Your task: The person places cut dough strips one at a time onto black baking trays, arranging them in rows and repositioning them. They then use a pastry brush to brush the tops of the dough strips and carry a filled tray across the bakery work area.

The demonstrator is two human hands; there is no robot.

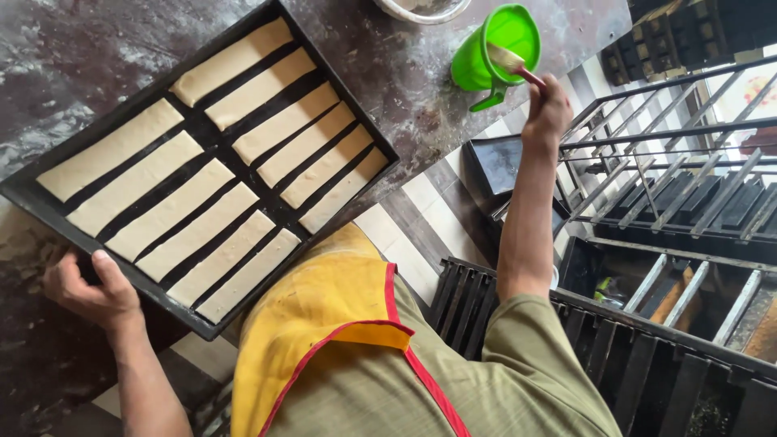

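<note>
Gripping the near corner of a black rectangular metal baking tray (24,194), the left hand (91,290) steadies it on the dark floured bench (73,57). 12 pale dough strips (214,158) lie in 2 rows. The right hand (547,109), clenched, holds a red-handled pastry brush (511,61) in a green plastic jug (494,47).

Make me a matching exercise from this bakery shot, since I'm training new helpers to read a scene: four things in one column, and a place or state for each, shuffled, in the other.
Things:
1. left hand
2. right hand
3. green jug
4. dough strips

Places or states:
A. lying in two rows on the black tray
B. holding a brush at the jug's mouth
C. gripping the tray's near corner
D. standing on the dark floured worktop

Pairs: 1-C, 2-B, 3-D, 4-A
</note>
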